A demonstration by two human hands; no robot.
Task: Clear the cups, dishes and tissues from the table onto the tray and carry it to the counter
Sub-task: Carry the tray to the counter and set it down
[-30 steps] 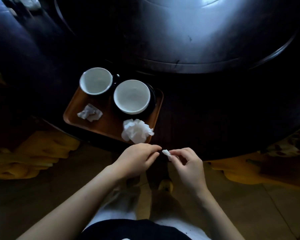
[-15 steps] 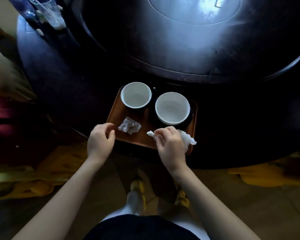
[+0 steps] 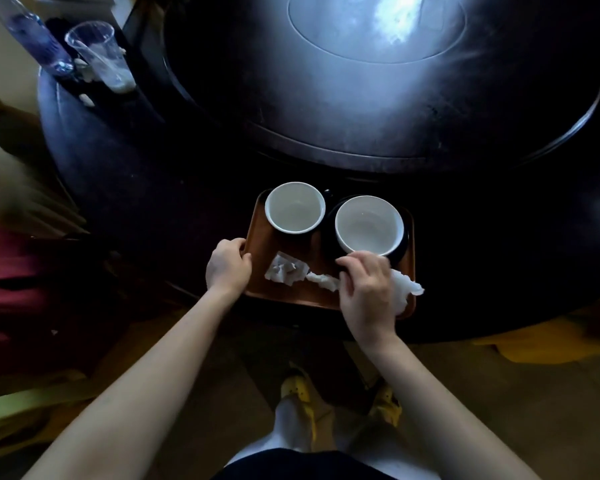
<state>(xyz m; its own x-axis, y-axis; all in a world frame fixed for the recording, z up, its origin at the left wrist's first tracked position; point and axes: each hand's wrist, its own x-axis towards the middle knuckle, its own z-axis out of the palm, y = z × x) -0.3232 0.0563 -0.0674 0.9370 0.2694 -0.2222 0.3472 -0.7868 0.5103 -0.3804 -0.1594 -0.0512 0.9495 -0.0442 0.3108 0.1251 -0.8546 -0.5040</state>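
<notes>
Two-handed level lift is required: tray [image 3: 261, 237] left edge is gripped by left hand [image 3: 227, 266]; right hand [image 3: 366, 292], curled over a tissue [image 3: 407, 289] (hold unclear), is to be moved to right edge.

- no text, label, brand, number or sign can be read on any surface in view.
- bottle [image 3: 39, 39] at 10 o'clock of the view: bluish and blurred, nothing on it can be made out.
</notes>
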